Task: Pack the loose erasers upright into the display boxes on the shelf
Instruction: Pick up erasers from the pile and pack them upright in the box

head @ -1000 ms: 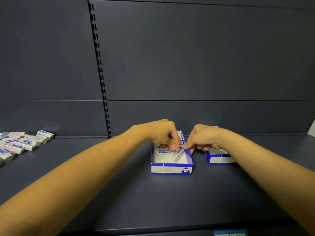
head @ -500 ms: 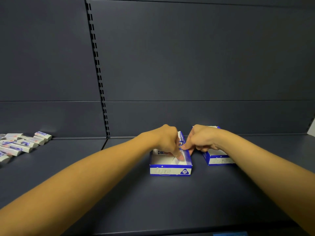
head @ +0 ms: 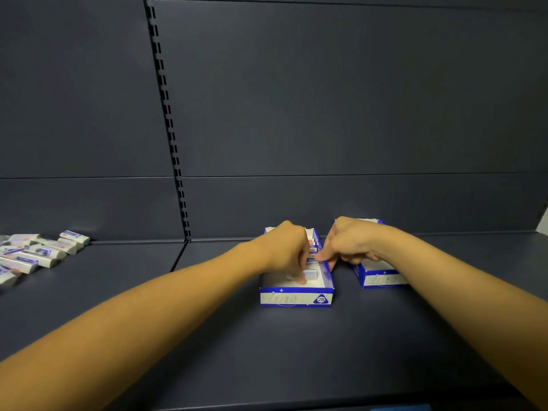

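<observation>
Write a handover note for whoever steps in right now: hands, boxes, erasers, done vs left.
Left hand: inside the near display box, fingers curled on an eraser being set down there.
Right hand: fingers on that box's right wall, steadying it.
Done: a row of upright erasers stands along the back right of the box; its front part is mostly bare.
Second box sits to the right, contents hidden by the arm.
Left: the loose pile on the shelf's far left.

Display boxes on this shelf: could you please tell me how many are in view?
2. One display box stands at centre, with the left hand reaching into it; the second box stands just right of it, partly hidden under the right hand. None other shows.
</observation>
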`<action>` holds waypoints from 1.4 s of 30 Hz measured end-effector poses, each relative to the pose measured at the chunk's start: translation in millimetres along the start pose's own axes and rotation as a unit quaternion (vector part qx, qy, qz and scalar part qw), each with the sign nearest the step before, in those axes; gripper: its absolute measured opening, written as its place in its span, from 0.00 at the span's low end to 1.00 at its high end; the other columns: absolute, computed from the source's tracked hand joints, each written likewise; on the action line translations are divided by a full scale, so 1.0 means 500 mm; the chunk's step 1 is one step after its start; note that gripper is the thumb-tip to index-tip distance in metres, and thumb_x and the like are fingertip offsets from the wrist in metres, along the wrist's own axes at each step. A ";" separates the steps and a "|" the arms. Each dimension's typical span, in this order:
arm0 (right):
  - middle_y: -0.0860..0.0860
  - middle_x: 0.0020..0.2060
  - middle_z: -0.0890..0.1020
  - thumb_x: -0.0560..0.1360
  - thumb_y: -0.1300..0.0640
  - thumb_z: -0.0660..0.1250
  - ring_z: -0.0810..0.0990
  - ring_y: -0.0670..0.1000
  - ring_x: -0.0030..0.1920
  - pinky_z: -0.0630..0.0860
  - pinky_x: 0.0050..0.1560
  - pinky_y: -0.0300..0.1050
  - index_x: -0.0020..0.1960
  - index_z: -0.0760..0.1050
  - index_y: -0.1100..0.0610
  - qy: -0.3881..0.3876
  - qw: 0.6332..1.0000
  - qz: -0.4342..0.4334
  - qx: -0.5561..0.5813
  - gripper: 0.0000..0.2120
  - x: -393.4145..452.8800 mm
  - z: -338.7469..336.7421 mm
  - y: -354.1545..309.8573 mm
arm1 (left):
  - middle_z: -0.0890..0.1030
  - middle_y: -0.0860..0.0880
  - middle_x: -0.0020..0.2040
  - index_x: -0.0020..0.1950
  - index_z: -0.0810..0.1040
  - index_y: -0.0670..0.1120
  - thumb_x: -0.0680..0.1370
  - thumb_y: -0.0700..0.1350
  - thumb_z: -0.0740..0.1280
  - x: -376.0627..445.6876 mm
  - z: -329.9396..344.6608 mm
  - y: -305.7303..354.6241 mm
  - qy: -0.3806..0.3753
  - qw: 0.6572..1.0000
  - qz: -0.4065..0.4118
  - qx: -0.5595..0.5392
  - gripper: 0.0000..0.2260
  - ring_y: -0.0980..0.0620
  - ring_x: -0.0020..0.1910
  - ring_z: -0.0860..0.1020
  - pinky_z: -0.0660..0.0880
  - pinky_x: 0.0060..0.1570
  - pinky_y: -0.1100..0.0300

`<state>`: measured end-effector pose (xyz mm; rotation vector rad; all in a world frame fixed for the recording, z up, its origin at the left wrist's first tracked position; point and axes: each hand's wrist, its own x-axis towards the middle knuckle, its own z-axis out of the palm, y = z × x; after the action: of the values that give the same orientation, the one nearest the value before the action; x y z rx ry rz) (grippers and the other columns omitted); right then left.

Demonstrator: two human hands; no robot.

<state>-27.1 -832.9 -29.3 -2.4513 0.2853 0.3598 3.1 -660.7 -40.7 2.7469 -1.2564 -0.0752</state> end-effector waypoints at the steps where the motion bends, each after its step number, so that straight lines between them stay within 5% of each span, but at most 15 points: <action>1: 0.55 0.32 0.85 0.76 0.58 0.73 0.63 0.48 0.25 0.61 0.25 0.40 0.47 0.81 0.65 0.001 1.000 0.002 -0.001 0.09 0.001 0.000 0.000 | 0.86 0.47 0.46 0.45 0.86 0.44 0.71 0.47 0.79 -0.002 0.000 0.000 0.000 1.000 0.003 -0.003 0.09 0.54 0.41 0.79 0.73 0.42 0.66; 6: 0.56 0.32 0.85 0.75 0.58 0.74 0.63 0.49 0.25 0.61 0.25 0.40 0.47 0.81 0.65 0.004 1.000 0.000 0.001 0.09 0.002 0.002 0.000 | 0.86 0.50 0.48 0.47 0.86 0.44 0.74 0.43 0.76 -0.017 -0.011 -0.002 -0.010 1.000 0.012 -0.018 0.04 0.57 0.41 0.78 0.72 0.41 0.72; 10: 0.54 0.29 0.84 0.75 0.57 0.74 0.64 0.48 0.24 0.61 0.24 0.39 0.48 0.81 0.64 0.011 1.000 -0.003 0.000 0.10 -0.003 0.002 -0.002 | 0.85 0.50 0.46 0.44 0.86 0.45 0.73 0.44 0.77 -0.024 -0.011 0.004 -0.012 1.000 0.012 -0.020 0.03 0.55 0.43 0.80 0.78 0.47 0.64; 17: 0.58 0.35 0.86 0.78 0.59 0.70 0.61 0.47 0.23 0.59 0.23 0.38 0.44 0.78 0.63 0.011 0.999 0.003 0.033 0.08 -0.006 0.002 -0.003 | 0.86 0.49 0.46 0.46 0.86 0.44 0.75 0.45 0.75 -0.028 -0.005 0.010 -0.005 0.999 0.034 0.010 0.05 0.58 0.37 0.74 0.68 0.37 0.73; 23: 0.60 0.41 0.87 0.79 0.61 0.67 0.62 0.46 0.23 0.59 0.22 0.37 0.44 0.77 0.63 0.005 0.998 0.012 0.058 0.07 -0.002 -0.002 0.002 | 0.85 0.49 0.46 0.45 0.83 0.46 0.75 0.45 0.75 -0.030 -0.003 0.010 -0.017 0.999 0.043 0.022 0.03 0.59 0.36 0.73 0.73 0.42 0.68; 31: 0.61 0.42 0.87 0.79 0.61 0.67 0.61 0.47 0.25 0.59 0.23 0.38 0.46 0.78 0.65 0.005 0.999 0.006 0.052 0.07 -0.002 -0.001 0.004 | 0.84 0.46 0.53 0.62 0.81 0.45 0.76 0.42 0.74 -0.042 0.012 0.016 0.025 0.998 0.052 0.022 0.15 0.50 0.50 0.80 0.79 0.53 0.53; 42: 0.60 0.41 0.87 0.79 0.61 0.68 0.61 0.46 0.24 0.58 0.22 0.37 0.48 0.79 0.65 -0.001 0.997 0.016 0.072 0.06 -0.004 -0.004 0.005 | 0.87 0.53 0.46 0.49 0.88 0.48 0.75 0.42 0.75 -0.038 0.009 -0.015 0.006 0.995 0.070 -0.073 0.05 0.60 0.44 0.81 0.77 0.50 0.65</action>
<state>-29.3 -835.8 -28.8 -2.3071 0.3377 0.3442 -4.1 -641.7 -46.2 2.5257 -1.3775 -0.1321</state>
